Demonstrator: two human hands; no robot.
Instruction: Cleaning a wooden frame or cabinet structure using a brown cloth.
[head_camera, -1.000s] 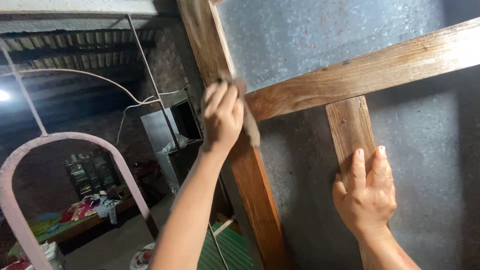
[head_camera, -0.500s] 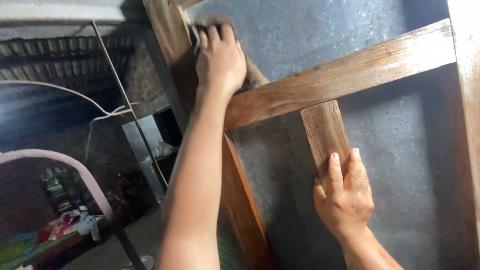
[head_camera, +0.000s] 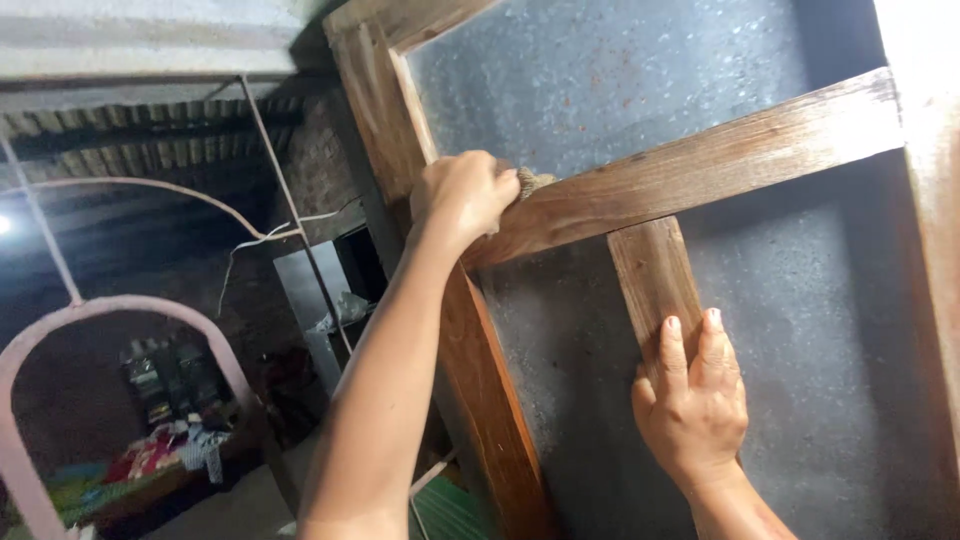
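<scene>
Head view: our left hand (head_camera: 462, 195) closes its fingers on a brown rag (head_camera: 533, 182), pressing it onto the wooden crossbar (head_camera: 700, 165); our right hand (head_camera: 693, 400) lies open, flat against the upright slat (head_camera: 655, 275), steadying us.

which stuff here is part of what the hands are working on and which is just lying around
In hand:
left hand gripping a cloth
cross rail
side post
right hand flat on the short upright
metal sheet

Lying about:
pink arch
wire
colourful clothes
</scene>
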